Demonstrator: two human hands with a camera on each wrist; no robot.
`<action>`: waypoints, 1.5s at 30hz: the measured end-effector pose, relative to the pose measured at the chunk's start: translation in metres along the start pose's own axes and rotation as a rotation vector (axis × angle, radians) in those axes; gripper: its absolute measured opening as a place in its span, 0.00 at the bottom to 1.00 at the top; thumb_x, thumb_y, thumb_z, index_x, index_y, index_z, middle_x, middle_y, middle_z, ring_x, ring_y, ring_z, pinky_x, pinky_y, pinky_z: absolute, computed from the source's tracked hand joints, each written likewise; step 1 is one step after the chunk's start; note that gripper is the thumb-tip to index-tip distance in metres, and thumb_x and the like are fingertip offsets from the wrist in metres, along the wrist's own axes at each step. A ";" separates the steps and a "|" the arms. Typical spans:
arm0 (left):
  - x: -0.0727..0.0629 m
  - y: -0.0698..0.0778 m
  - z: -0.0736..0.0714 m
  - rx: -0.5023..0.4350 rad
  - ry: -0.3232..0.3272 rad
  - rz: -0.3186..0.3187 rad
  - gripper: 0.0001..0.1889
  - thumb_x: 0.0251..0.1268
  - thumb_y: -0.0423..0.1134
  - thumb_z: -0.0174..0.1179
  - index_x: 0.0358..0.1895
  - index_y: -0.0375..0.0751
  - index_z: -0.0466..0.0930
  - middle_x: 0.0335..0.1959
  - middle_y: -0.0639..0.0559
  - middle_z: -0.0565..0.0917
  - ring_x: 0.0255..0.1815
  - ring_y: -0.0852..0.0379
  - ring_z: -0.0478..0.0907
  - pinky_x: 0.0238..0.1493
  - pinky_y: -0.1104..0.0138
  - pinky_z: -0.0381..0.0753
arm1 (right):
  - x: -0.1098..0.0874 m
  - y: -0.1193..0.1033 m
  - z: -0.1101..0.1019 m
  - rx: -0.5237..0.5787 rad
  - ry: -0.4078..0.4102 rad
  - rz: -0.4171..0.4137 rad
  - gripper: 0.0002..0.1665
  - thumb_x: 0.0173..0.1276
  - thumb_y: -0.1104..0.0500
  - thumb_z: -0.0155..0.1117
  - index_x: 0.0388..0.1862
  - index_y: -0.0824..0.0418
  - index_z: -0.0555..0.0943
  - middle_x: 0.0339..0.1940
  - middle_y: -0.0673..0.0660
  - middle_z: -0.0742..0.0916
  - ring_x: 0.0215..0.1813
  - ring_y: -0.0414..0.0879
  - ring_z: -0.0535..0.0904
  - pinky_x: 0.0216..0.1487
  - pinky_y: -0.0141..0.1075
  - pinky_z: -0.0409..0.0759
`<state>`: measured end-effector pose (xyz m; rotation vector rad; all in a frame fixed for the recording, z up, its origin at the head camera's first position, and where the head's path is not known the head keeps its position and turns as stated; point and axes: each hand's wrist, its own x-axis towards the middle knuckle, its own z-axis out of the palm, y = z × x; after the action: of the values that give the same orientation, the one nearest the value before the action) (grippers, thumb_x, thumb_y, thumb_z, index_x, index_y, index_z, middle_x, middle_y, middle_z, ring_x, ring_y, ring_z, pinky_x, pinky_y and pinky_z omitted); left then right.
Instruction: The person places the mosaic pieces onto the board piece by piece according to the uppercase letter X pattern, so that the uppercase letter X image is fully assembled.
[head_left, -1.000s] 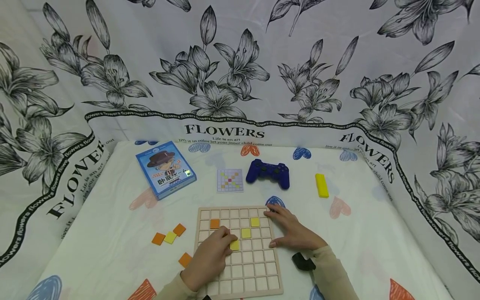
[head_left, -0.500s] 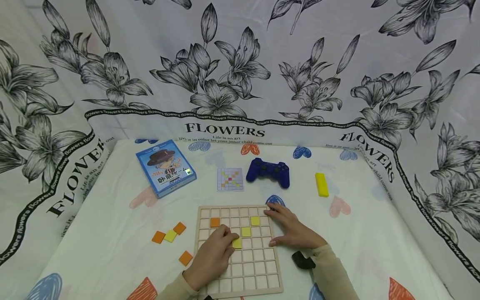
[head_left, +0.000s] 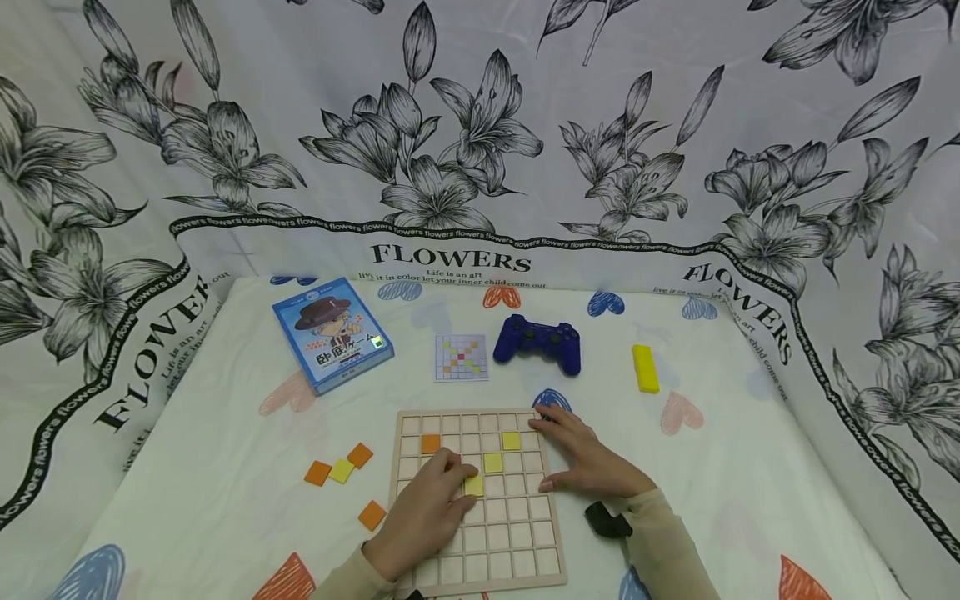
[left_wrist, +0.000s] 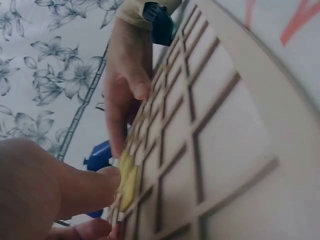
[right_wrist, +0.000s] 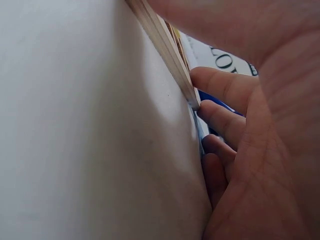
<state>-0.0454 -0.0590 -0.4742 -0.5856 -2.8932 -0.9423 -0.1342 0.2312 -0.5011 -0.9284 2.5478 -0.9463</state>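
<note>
A wooden grid board [head_left: 521,537] lies in front of me. My left hand [head_left: 423,512] reaches over its left half, thumb and forefinger pinching the edges of a yellow square tile [head_left: 473,486], which appears flat in a cell. In the left wrist view the left thumb touches that yellow tile [left_wrist: 130,190]. My right hand [head_left: 592,458] rests along the board's right edge, thumb and fingers spread; the right wrist view shows fingertips against the board's edge [right_wrist: 172,52]. Two other yellow tiles [head_left: 492,462] and an orange tile [head_left: 431,443] sit in cells. Cells beneath the left hand are hidden.
Left of the board lie several loose tiles, including an orange tile [head_left: 372,515] and a yellow tile [head_left: 342,471]. Behind stand a blue game box [head_left: 333,337], a pattern card [head_left: 461,358], a blue game controller [head_left: 537,345] and a yellow block [head_left: 645,368].
The yellow tile at my left fingertips has shifted slightly right, and the left thumb has moved a little right along its near edge. My right hand stays at the board's edge.
</note>
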 end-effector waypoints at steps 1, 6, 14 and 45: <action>-0.002 0.000 -0.003 0.005 0.014 -0.019 0.15 0.59 0.40 0.66 0.49 0.44 0.82 0.44 0.54 0.73 0.42 0.60 0.68 0.42 0.65 0.76 | 0.000 0.000 0.000 0.002 0.001 0.000 0.55 0.49 0.34 0.72 0.73 0.47 0.62 0.78 0.51 0.55 0.78 0.56 0.45 0.69 0.63 0.51; -0.016 -0.002 -0.026 0.073 0.118 -0.187 0.15 0.57 0.42 0.68 0.49 0.48 0.82 0.44 0.55 0.73 0.44 0.58 0.68 0.41 0.63 0.76 | 0.002 -0.001 0.002 -0.003 0.001 -0.006 0.54 0.49 0.33 0.72 0.73 0.47 0.62 0.78 0.51 0.55 0.78 0.56 0.46 0.69 0.64 0.51; -0.048 -0.048 -0.068 0.189 0.286 -0.496 0.19 0.58 0.37 0.66 0.53 0.36 0.78 0.47 0.36 0.73 0.47 0.40 0.69 0.45 0.50 0.74 | 0.001 0.001 0.002 -0.018 0.001 0.004 0.54 0.49 0.32 0.71 0.73 0.45 0.62 0.78 0.49 0.55 0.78 0.54 0.46 0.69 0.63 0.52; -0.063 -0.084 -0.071 0.168 0.130 -0.743 0.23 0.67 0.39 0.59 0.61 0.30 0.70 0.51 0.32 0.69 0.45 0.42 0.71 0.44 0.49 0.76 | 0.000 -0.003 -0.002 -0.007 -0.003 -0.006 0.54 0.50 0.34 0.72 0.73 0.49 0.62 0.78 0.52 0.55 0.78 0.55 0.46 0.70 0.62 0.52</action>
<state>-0.0231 -0.1840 -0.4734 0.5851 -3.0360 -0.7131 -0.1336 0.2305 -0.4977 -0.9399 2.5488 -0.9376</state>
